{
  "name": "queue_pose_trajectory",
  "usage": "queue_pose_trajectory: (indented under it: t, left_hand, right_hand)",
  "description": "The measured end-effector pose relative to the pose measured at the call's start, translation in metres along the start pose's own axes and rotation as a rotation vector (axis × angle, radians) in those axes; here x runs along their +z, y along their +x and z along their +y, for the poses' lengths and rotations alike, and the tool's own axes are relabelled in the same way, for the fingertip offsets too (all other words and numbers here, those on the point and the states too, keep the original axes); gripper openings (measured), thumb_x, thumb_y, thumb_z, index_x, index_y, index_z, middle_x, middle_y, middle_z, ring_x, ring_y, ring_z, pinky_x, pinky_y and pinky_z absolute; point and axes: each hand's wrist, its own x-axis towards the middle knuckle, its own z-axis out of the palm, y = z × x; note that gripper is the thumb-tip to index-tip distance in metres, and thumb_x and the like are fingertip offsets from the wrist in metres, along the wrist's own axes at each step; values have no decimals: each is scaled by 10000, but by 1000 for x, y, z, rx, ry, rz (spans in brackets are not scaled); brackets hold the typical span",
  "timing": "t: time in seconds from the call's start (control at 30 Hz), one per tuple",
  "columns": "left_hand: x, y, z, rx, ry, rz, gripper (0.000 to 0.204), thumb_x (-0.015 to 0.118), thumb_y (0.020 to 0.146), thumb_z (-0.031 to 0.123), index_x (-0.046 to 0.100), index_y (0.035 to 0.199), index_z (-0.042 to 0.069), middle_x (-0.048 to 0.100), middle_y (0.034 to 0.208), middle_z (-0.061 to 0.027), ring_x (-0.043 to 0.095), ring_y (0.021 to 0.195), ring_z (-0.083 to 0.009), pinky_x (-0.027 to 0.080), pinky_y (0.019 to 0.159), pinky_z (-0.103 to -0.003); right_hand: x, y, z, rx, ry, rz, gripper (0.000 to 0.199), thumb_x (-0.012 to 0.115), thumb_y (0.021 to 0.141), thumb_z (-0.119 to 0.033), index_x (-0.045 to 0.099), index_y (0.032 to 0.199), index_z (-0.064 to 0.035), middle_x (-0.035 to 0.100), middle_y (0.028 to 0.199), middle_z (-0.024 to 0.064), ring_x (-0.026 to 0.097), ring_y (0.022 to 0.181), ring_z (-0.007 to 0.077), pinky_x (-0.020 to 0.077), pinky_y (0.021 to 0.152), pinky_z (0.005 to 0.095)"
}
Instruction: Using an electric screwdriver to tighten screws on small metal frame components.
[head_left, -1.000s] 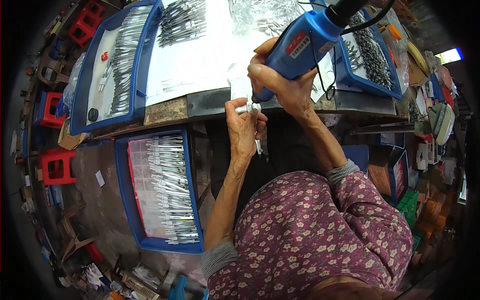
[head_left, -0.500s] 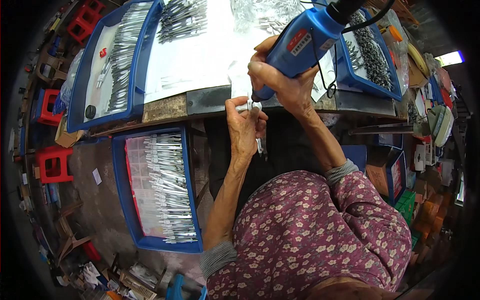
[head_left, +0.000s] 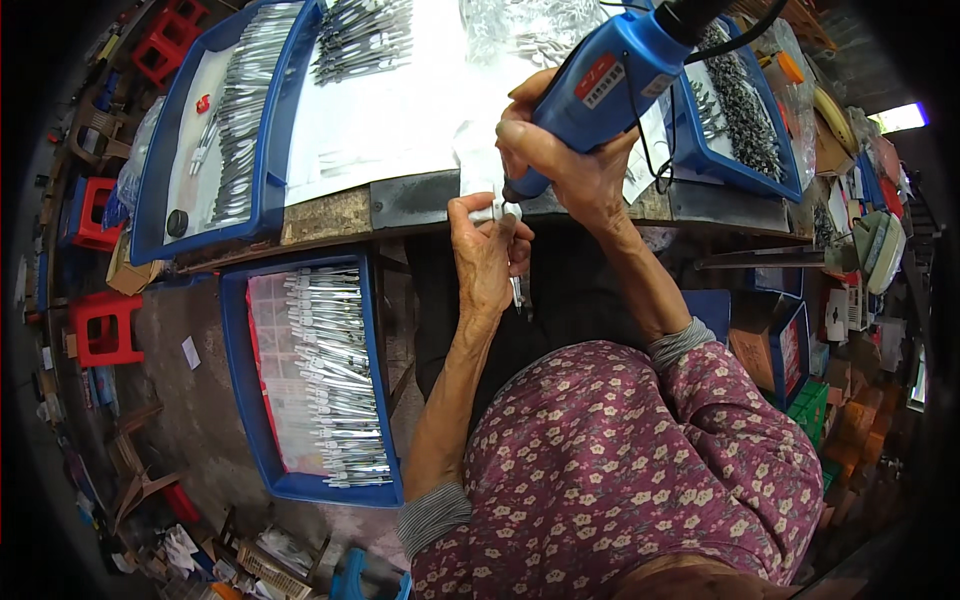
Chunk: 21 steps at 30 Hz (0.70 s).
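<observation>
My right hand [head_left: 580, 182] is wrapped round a blue electric screwdriver [head_left: 603, 88], its nose tilted down toward the table's front edge. In my left hand [head_left: 482, 262] a slim, shiny metal piece [head_left: 517, 292] is pinched upright; its lower end pokes out below the fingers. The screwdriver's nose meets the top of that piece, beside my left fingertips. My fingers cover most of the metal piece, so its exact kind cannot be told. A black cable hangs from the screwdriver beside my right wrist.
Left on the table stands a blue tray [head_left: 272, 196] of slim metal pieces; a lower blue tray [head_left: 238, 375] beside my left arm holds more. Another blue tray [head_left: 738, 172] with small dark parts is at right. White paper [head_left: 375, 140] covers the tabletop. Red stools [head_left: 105, 345] stand far left.
Both hands keep their grip, with the screwdriver still against the metal piece. The whole view has shifted very slightly.
</observation>
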Motion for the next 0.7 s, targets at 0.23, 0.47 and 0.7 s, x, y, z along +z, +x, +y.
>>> queue_pose_trajectory:
  t: [0.23,0.47,0.7]
  left_hand:
    - [-2,1,-2,-5,-20,1,366,587,819,196,289,1003,89,512,616,-75,418,451,-73,282,354,-184]
    - [1,-2,2,4,20,22,320,546,822,152,291,1006,91,512,617,-69,410,456,-64,299,364,-185]
    - [3,-1,-4,30,-38,10,311,540,818,140,290,997,89,504,610,-73,409,454,-65,298,364,-183]
  right_hand:
    - [3,0,3,-14,-3,1,182,582,697,53,527,869,30,563,615,91,552,478,134,456,428,247]
    - [7,-15,17,-72,-58,-26,174,565,691,64,494,843,21,550,602,67,538,490,95,438,415,211]
    - [13,-1,-6,188,-126,-33,147,586,669,56,534,801,20,573,611,62,551,493,91,444,429,205]
